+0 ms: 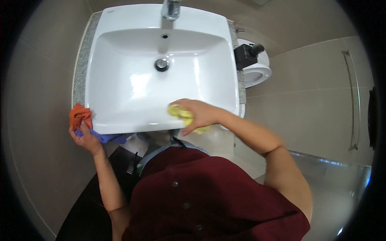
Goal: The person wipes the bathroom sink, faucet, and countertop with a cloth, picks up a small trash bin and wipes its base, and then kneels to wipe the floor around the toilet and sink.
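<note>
My right hand [202,114] grips a yellow cloth [181,113] against the front rim of a white ceramic washbasin [117,87]. Part of that cloth hangs past the basin's front edge. At the basin's front left corner, my left hand [87,140] holds an orange cloth [80,116] and a blue-violet cloth [110,138] bunched together. The orange one sits above my fingers, while the blue-violet one trails along below the rim. A metal drain stopper [162,64] is in the bowl, with a dark overflow hole [165,36] behind it. The chrome faucet [172,10] stands at the back.
A speckled stone counter [82,69] borders the basin. On its right side stands a black box-shaped container [245,57] with a rounded knob. Beyond it is a white toilet [256,73]. A metal bar [355,99] runs along the right wall. Tiled wall [42,90] rises close on the left.
</note>
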A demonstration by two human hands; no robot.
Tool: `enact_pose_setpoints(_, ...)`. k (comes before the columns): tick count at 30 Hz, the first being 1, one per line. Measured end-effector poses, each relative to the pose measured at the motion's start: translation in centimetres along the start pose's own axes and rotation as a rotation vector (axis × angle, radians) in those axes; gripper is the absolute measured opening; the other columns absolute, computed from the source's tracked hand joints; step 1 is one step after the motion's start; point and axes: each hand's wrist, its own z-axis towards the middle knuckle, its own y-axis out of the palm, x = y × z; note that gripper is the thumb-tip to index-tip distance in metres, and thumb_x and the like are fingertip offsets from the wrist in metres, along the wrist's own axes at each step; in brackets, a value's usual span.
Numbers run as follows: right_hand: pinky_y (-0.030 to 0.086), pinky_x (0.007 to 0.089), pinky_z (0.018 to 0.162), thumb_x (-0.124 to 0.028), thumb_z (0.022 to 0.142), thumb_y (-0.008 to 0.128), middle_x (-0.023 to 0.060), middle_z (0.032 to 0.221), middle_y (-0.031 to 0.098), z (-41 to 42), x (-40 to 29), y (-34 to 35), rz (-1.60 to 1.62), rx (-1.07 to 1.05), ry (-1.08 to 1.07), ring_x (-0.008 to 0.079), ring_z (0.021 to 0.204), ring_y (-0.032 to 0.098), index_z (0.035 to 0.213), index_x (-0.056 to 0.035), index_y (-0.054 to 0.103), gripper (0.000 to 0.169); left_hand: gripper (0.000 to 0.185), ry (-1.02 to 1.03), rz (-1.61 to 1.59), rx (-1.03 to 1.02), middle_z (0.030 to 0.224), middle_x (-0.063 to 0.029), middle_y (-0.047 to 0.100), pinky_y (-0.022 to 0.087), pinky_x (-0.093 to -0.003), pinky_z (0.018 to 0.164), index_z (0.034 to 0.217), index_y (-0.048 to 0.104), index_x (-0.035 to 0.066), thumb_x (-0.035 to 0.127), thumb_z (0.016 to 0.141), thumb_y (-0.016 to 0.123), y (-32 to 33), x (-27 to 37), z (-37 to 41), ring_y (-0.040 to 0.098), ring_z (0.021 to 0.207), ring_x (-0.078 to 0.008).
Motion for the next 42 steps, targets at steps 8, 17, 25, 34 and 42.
enact_pose_setpoints(8, 0.047, 0.0378, 0.078, -0.017, 0.068, 0.075, 0.0140, 0.094, 0.059, 5.5, -6.7, 6.0, -0.328, 0.405, -0.224, 0.0298, 0.089, 0.059, 0.097, -0.0087, 0.058, 0.035, 0.021, -0.071, -0.116, -0.013, 0.107, -0.0104, 0.061, 0.048, -0.0290, 0.086, 0.111, 0.052, -0.002, 0.007, 0.092, 0.056, 0.4, 0.7, 0.0, 0.059, 0.093, -0.0158)
enact_pose_setpoints(17, 0.055, 0.0289, 0.058, -0.002, 0.076, 0.072, 0.0109, 0.087, 0.065, -2.0, -2.0, -5.2, 0.967, 0.667, 0.109, 0.0176, 0.071, 0.066, 0.094, -0.0005, 0.058, 0.023, 0.024, -0.050, -0.055, 0.021, 0.106, -0.0093, 0.060, 0.047, -0.0295, 0.087, 0.112, 0.052, -0.001, 0.008, 0.091, 0.059, -0.3, 0.8, 0.0, 0.058, 0.096, -0.0158)
enact_pose_setpoints(25, 0.050, 0.0310, 0.077, -0.008, 0.076, 0.068, 0.0077, 0.093, 0.067, -5.2, 3.7, -1.7, 0.041, 0.455, 0.508, 0.0190, 0.084, 0.064, 0.103, -0.0076, 0.062, 0.027, 0.024, -0.121, -0.164, 0.048, 0.105, -0.0086, 0.060, 0.049, -0.0304, 0.085, 0.112, 0.051, 0.001, 0.008, 0.091, 0.059, 0.0, 1.2, -0.5, 0.059, 0.094, -0.0157)
enact_pose_setpoints(34, 0.050, 0.0324, 0.073, -0.026, 0.078, 0.069, 0.0078, 0.086, 0.066, 8.0, 0.5, 3.4, 0.440, 0.131, 0.441, 0.0181, 0.078, 0.064, 0.102, -0.0067, 0.062, 0.032, 0.021, -0.167, -0.228, 0.011, 0.107, -0.0070, 0.059, 0.048, -0.0300, 0.086, 0.110, 0.053, 0.002, 0.008, 0.091, 0.058, 0.3, 1.9, -0.2, 0.059, 0.095, -0.0147)
enact_pose_setpoints(42, 0.051, 0.0344, 0.067, -0.042, 0.083, 0.066, 0.0103, 0.083, 0.065, 12.9, -10.0, 5.0, 0.322, 0.033, 0.331, 0.0210, 0.075, 0.065, 0.106, -0.0052, 0.061, 0.043, 0.017, -0.190, -0.214, -0.036, 0.102, -0.0049, 0.060, 0.044, -0.0273, 0.086, 0.107, 0.054, 0.002, 0.005, 0.090, 0.059, 0.0, 1.9, 0.0, 0.056, 0.091, -0.0118)
